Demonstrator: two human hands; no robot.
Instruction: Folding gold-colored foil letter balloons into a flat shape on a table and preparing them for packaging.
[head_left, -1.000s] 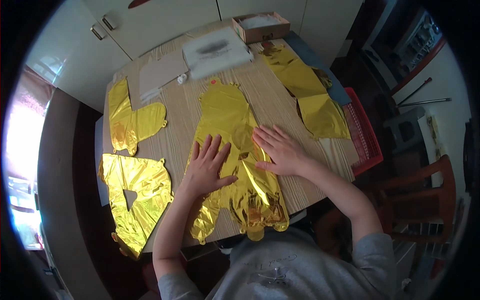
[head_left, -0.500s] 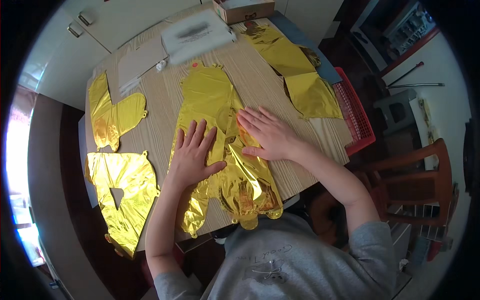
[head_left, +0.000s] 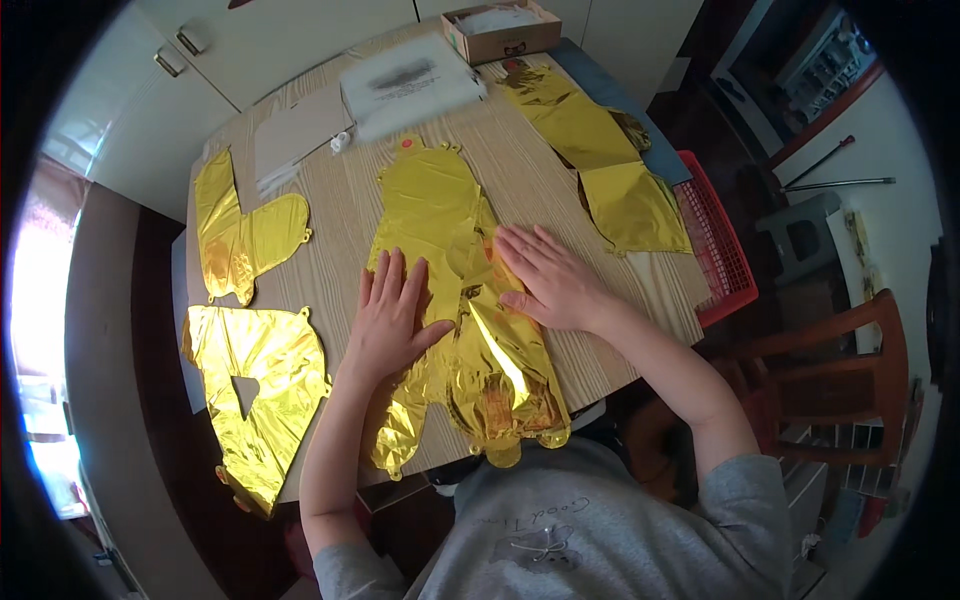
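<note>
From the head camera, the person leans over a wooden worktop (head_left: 330,230) with both hands spread flat. The left hand (head_left: 390,315) lies palm down, fingers splayed, on the near left part of a large gold foil balloon (head_left: 450,300) lying deflated in the middle of the worktop. The right hand (head_left: 548,280) presses flat on the balloon's right side, fingers extended, gripping nothing. To the left lie two more gold foil balloons, one (head_left: 240,235) further away and one (head_left: 258,385) hanging over the near edge. At the far right lies folded gold foil (head_left: 610,170), beside a red basket (head_left: 718,250). A clear plastic packet (head_left: 410,85) and a cardboard box (head_left: 500,30) sit at the far side.
</note>
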